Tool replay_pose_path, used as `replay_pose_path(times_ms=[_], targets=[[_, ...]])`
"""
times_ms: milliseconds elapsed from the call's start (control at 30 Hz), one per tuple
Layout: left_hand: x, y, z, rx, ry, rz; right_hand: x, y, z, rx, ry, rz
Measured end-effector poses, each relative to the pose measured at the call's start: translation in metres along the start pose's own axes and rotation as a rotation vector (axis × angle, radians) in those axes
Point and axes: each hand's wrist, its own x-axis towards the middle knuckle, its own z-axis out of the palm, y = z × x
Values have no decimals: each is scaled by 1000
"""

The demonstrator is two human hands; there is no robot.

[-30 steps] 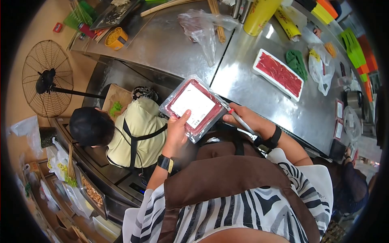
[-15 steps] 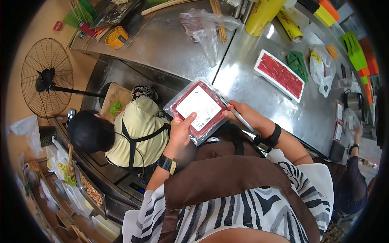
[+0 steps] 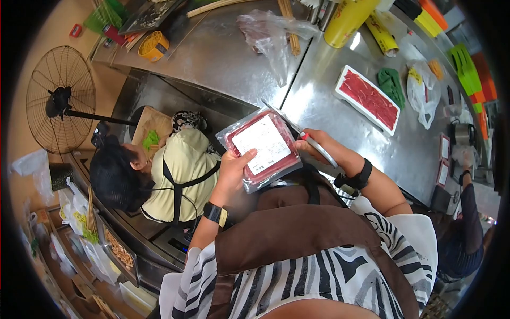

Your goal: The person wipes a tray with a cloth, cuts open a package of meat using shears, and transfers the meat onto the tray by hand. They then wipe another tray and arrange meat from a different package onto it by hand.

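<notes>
My left hand (image 3: 234, 170) grips a clear plastic pack of red meat (image 3: 287, 161) by its near left side, thumb on the white label (image 3: 261, 142). In my right hand (image 3: 324, 146) is a pair of scissors (image 3: 284, 118), with a red spot near the pivot and grey handles. Their blades point up and left, right along the pack's upper right edge. The pack is held up over the near edge of the steel table, in front of my brown apron (image 3: 297, 228).
A white tray of red meat (image 3: 369, 101) lies on the steel table (image 3: 319, 95), beside a green cloth (image 3: 390, 85) and a plastic bag (image 3: 423, 93). Yellow rolls (image 3: 348, 24) are at the back. A co-worker (image 3: 183, 175) bends close on my left; another person (image 3: 462, 239) is at right.
The scissors have shifted up and left, so more blade shows along the pack's edge. The pack has moved slightly down. The co-worker at left has turned their head, and their cap is off it.
</notes>
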Motion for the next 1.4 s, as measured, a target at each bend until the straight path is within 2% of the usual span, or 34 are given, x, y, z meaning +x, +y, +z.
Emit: replay_pose_path(times_ms=[67, 167, 233, 333, 500, 567, 700, 867, 1000, 1100, 1167, 1267, 1400], targets=[[0, 7, -5, -5, -12, -8, -5, -9, -3, -1, -18, 92], [3, 12, -20, 23, -62, -19, -9, -8, -7, -24, -29, 16], [6, 21, -33, 89, -114, -100, -11, -13, -13, -39, -64, 19], [11, 34, -43, 143, -175, -125, -15, -18, -21, -52, -132, 10], [12, 50, -43, 310, -234, -207, -13, -12, -27, -192, -161, -48], [14, 49, -40, 345, -258, -243, -13, -17, -27, -183, -235, 2], [18, 53, -37, 374, -294, -225, -15, -15, -34, -282, -212, 8], [23, 59, -37, 430, -371, -270, -19, -22, -43, -368, -286, 50], [23, 63, -31, 407, -362, -282, -16, -15, -39, -309, -279, 44], [25, 63, -30, 477, -411, -306, -13, -7, -34, -351, -250, -52], [25, 64, -29, 471, -426, -310, -10, -14, -37, -406, -330, 44], [25, 64, -30, 475, -436, -305, -8, -11, -39, -378, -370, 64], [25, 65, -21, 509, -474, -340, -9, -29, -32, -388, -305, 34]])
